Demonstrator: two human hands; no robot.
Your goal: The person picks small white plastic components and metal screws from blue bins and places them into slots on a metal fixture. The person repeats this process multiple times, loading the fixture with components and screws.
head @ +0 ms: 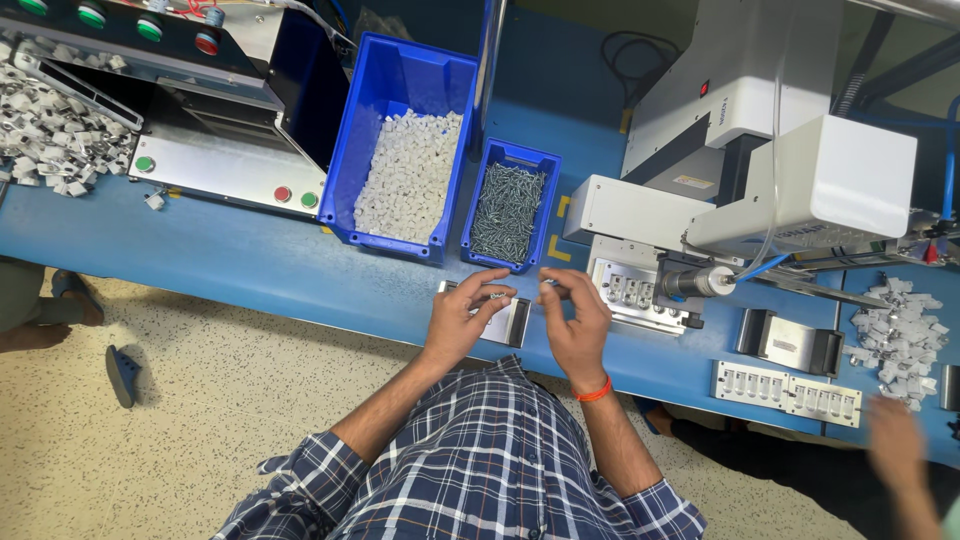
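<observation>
Screw bin (pixel 510 208) right of plastic-parts bin (pixel 405 150), behind both hands (pixel 520 315).

Your left hand (pixel 462 315) and right hand (pixel 575 315) pinch small screws (pixel 497 294) over a metal fixture (pixel 515 322) at the bench's (pixel 280 265) near edge, just before the small blue screw bin (pixel 510 205).

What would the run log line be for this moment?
left hand: pinching small metal parts | right hand: pinching small part | below: metal fixture | behind: bin of screws, bin of white plastic pieces
</observation>
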